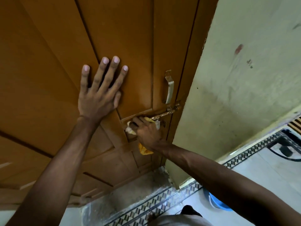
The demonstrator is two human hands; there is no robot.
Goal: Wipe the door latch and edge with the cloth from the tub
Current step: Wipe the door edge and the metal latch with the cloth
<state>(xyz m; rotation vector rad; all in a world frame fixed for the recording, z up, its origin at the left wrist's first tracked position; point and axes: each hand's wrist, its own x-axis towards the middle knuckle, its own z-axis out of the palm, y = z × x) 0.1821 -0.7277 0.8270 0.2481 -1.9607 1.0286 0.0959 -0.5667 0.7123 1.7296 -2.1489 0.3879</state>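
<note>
A brown wooden door [114,30] fills the upper left. Its brass sliding latch [164,113] runs across the door near the right edge, below a metal pull handle [169,87]. My left hand [99,90] lies flat on the door panel, fingers spread, holding nothing. My right hand [146,132] is closed around a yellow and white cloth [144,150], pressing it against the left end of the latch. Part of the cloth hangs below the hand. The blue tub [216,203] peeks out on the floor under my right forearm.
A pale green wall [244,79] juts out right of the door edge. The floor has pale tiles with a patterned border strip [146,207]. A dark metal frame [286,147] stands at the far right.
</note>
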